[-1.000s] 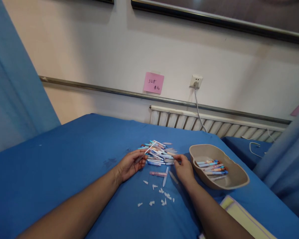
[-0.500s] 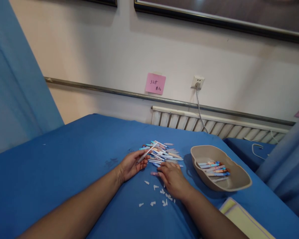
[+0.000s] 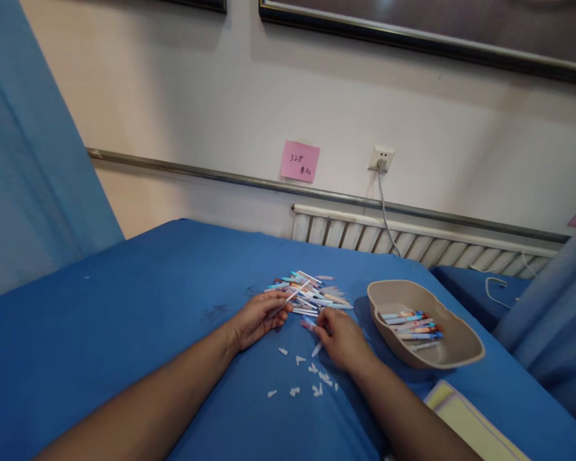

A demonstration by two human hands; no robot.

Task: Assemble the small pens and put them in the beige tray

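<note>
A heap of coloured pens and pen parts (image 3: 312,294) lies on the blue cloth (image 3: 139,301). My left hand (image 3: 256,318) rests beside the heap, fingers closed on a thin white refill (image 3: 295,293) that points up and to the right. My right hand (image 3: 338,336) is just below the heap, its fingers pinching a pink pen barrel (image 3: 308,324), with a white piece (image 3: 317,349) sticking out under the hand. Small white caps (image 3: 312,378) are scattered on the cloth in front of both hands.
A beige bowl (image 3: 454,358) holding several finished pens (image 3: 413,323) stands to the right of my right hand. A yellow-edged pad (image 3: 470,422) lies at the lower right. Behind are a radiator, a wall socket with cable, a pink note and blue curtains.
My right hand moved from the heap's right side down to the loose parts and picked up the pink barrel. My left hand has kept the refill, tilting it slightly.
</note>
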